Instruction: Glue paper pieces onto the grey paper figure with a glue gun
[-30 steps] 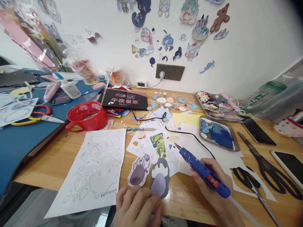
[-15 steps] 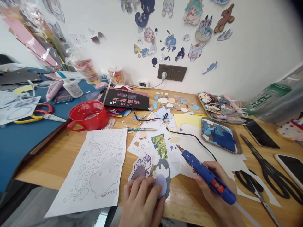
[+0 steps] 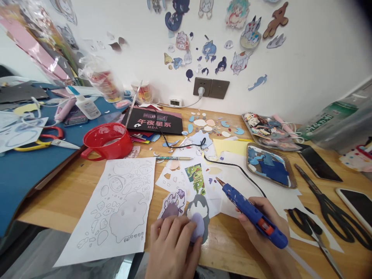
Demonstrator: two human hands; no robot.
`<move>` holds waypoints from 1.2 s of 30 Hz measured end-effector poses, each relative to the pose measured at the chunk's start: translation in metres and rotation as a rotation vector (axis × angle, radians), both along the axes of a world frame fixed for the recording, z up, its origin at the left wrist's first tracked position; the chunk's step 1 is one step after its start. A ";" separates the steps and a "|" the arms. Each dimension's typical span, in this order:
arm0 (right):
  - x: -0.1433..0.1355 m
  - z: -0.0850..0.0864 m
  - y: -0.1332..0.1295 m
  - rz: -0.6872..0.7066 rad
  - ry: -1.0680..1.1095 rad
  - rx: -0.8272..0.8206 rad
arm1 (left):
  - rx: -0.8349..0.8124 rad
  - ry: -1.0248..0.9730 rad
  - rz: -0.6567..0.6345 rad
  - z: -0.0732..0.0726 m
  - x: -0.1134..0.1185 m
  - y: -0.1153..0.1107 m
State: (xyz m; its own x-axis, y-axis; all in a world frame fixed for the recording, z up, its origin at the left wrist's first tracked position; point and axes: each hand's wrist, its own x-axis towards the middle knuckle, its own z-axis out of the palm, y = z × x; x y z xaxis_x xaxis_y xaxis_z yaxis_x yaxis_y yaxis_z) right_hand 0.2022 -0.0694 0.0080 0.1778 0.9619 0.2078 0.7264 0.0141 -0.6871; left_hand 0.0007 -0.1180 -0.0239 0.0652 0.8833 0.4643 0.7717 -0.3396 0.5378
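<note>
My right hand (image 3: 263, 228) is wrapped round a blue glue gun (image 3: 250, 211), whose brown tip points up and left over the papers. Near the table's front edge, my left hand (image 3: 174, 242) lies with bent fingers; its thumb and fingertips touch the lower left of a dark grey paper cutout (image 3: 205, 203). That cutout bears a white patch and a purple oval (image 3: 198, 226). Just above my left fingers is a purple and white character cutout (image 3: 176, 202), partly covered by them. A green printed card (image 3: 196, 176) lies beyond the grey cutout.
To the left are a sheet of drawn outlines (image 3: 124, 205), a red mug (image 3: 109, 141) and orange-yellow scissors (image 3: 49, 141). Black scissors (image 3: 328, 205), a second black-handled pair (image 3: 312, 228), phones (image 3: 319, 162) and a tray of blue scraps (image 3: 270, 164) stand right. A black cord (image 3: 232, 164) crosses the papers.
My left fingertips have drawn back slightly from the purple oval, so more of it shows. The glue gun in my right hand has barely shifted left. The camera view moved slightly.
</note>
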 end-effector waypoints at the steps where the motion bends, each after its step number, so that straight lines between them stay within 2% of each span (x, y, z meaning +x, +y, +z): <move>1: 0.000 0.000 0.000 -0.002 0.000 0.002 | -0.005 0.006 -0.004 0.000 0.000 0.000; 18: 0.001 0.000 0.000 0.037 0.013 0.031 | 0.004 0.020 0.007 0.003 -0.002 0.001; 24: 0.008 0.001 0.003 0.168 -0.069 0.111 | 0.029 0.033 -0.039 0.004 0.000 0.004; 28: 0.014 0.005 0.008 0.291 -0.017 0.208 | 0.072 -0.017 -0.037 0.003 0.001 0.005; 31: 0.023 0.002 0.012 0.364 0.076 0.171 | 0.038 0.001 -0.038 0.003 0.001 0.005; 36: 0.035 -0.004 0.014 0.397 0.201 0.028 | 0.034 0.007 -0.016 0.006 0.004 0.005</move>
State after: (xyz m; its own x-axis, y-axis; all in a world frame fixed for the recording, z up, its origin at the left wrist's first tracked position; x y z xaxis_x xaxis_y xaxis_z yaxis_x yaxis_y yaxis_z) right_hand 0.2372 -0.0551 0.0036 -0.1650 0.9582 0.2336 0.5128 0.2856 -0.8096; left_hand 0.0047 -0.1130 -0.0181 0.0826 0.8658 0.4936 0.7698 -0.3700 0.5201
